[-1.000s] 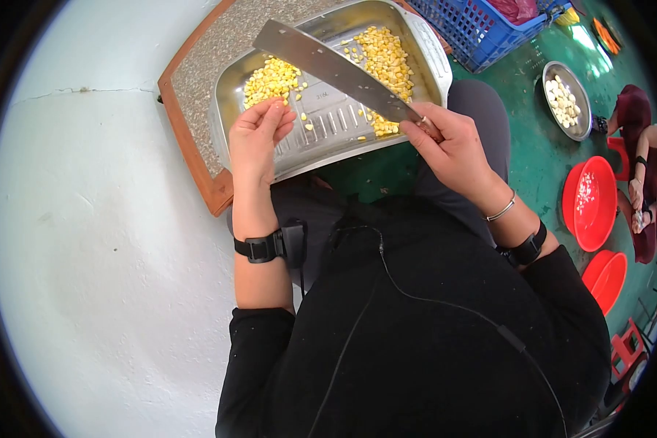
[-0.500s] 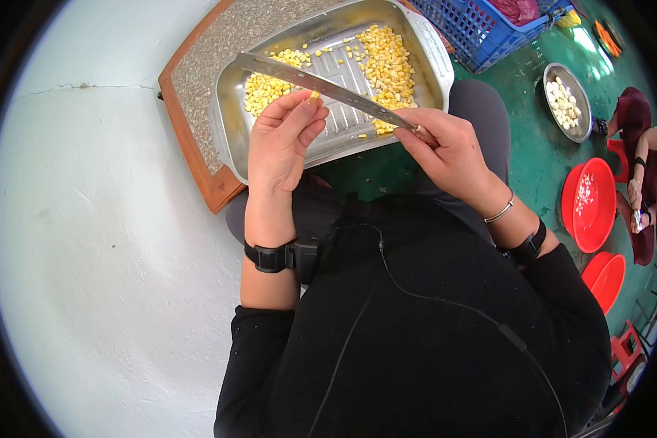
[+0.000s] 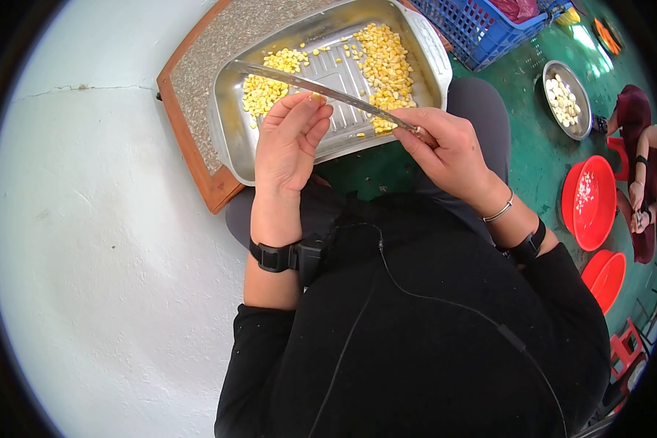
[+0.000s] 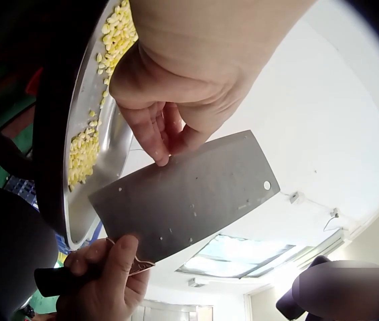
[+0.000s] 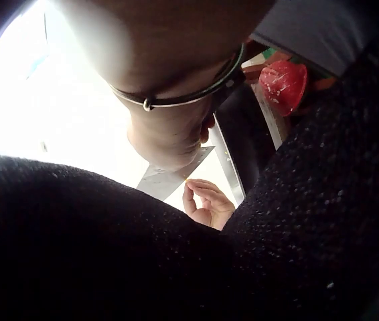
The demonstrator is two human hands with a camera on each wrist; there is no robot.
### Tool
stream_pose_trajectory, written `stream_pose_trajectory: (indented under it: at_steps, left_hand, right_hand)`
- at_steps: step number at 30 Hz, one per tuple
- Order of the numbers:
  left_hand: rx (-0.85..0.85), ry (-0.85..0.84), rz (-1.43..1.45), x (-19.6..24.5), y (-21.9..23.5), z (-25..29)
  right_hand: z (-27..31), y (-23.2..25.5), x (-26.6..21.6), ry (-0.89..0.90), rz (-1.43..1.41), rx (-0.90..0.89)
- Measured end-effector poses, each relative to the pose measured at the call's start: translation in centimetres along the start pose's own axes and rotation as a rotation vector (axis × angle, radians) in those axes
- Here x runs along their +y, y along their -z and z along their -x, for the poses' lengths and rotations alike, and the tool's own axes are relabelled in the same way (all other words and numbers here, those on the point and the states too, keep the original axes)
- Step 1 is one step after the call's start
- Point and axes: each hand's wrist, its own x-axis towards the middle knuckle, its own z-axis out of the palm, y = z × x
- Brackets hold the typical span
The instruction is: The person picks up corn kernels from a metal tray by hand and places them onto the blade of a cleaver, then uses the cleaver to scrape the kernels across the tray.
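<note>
My right hand [image 3: 452,150] grips the handle of a cleaver [image 4: 183,194], whose broad blade slants left over the metal tray [image 3: 432,58] and is seen nearly edge-on from the head. Beside the blade's near edge, my left hand [image 3: 288,150] pinches a small yellow corn kernel [image 3: 316,95] between thumb and fingers. Below, the tray holds two heaps of kernels: a smaller left heap [image 3: 264,93] and a larger right heap [image 3: 387,66]. In the left wrist view, the left fingertips [image 4: 162,160] meet the blade edge, and small pale bits stick to the blade.
Under the tray is a wood-edged, speckled tabletop [image 3: 186,95], beside a white wall [image 3: 87,219]. A blue basket [image 3: 474,36] stands at the far right. On the green floor are a steel bowl [image 3: 566,102] of pale pieces and two red basins [image 3: 590,201]. Another person's hands [image 3: 639,201] work there.
My left hand has moved right from the left heap to the blade with a kernel. The cleaver has tilted from showing its broad face to nearly edge-on.
</note>
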Motion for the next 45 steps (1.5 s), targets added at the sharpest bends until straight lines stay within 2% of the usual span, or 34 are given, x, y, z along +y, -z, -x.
stream_pose_trajectory:
  at_steps: [5,12,14,18,20,21,23,24,26,27,29,32,45]
  left_hand:
    - [-0.05,0.016,0.04,-0.4,0.1,-0.1]
    - [-0.038,0.052,-0.072,-1.4,-1.4,0.1]
    - [-0.069,0.029,-0.361,-1.6,-1.6,-0.1]
    - [-0.155,0.02,-0.523,-2.5,-2.1,-0.6]
    - [-0.19,-0.118,-0.747,-3.0,-2.4,-1.0]
    - [-0.19,-0.118,-0.747,-2.7,-2.3,-1.0]
    - [-0.077,-0.231,-1.162,-1.4,-1.8,-1.1]
    - [-0.078,-0.23,-1.162,-0.7,-0.9,-1.4]
    - [0.06,-0.301,-1.519,0.7,1.9,-2.3]
    - [0.058,-0.3,-1.52,1.3,3.1,-2.6]
    - [0.102,-0.141,-1.607,2.0,4.9,-3.0]
    - [0.004,-0.117,-1.657,1.4,5.7,-3.4]
    - [-0.021,-0.112,-1.7,0.0,4.6,-3.3]
  right_hand:
    - [0.0,0.0,0.0,0.037,0.0,0.018]
    - [-0.2,0.4,-0.5,-0.044,0.041,-0.018]
    - [-0.2,0.5,-0.5,-0.066,0.041,-0.011]
    - [-0.1,0.4,0.2,-0.097,0.029,0.05]
    - [-0.1,0.6,0.3,-0.128,0.021,0.052]
    - [-0.1,0.8,0.4,-0.155,0.021,0.056]
    - [-0.1,1.1,0.8,-0.184,0.022,0.061]
    - [-0.1,1.3,1.0,-0.189,0.023,0.076]
    - [0.0,1.5,1.3,-0.197,0.024,0.093]
    - [0.1,1.6,1.3,-0.211,0.017,0.095]
    - [0.2,1.5,1.6,-0.225,0.006,0.097]
    - [0.1,1.1,1.7,-0.22,-0.001,0.092]
    - [0.1,1.0,1.3,-0.175,0.043,0.066]
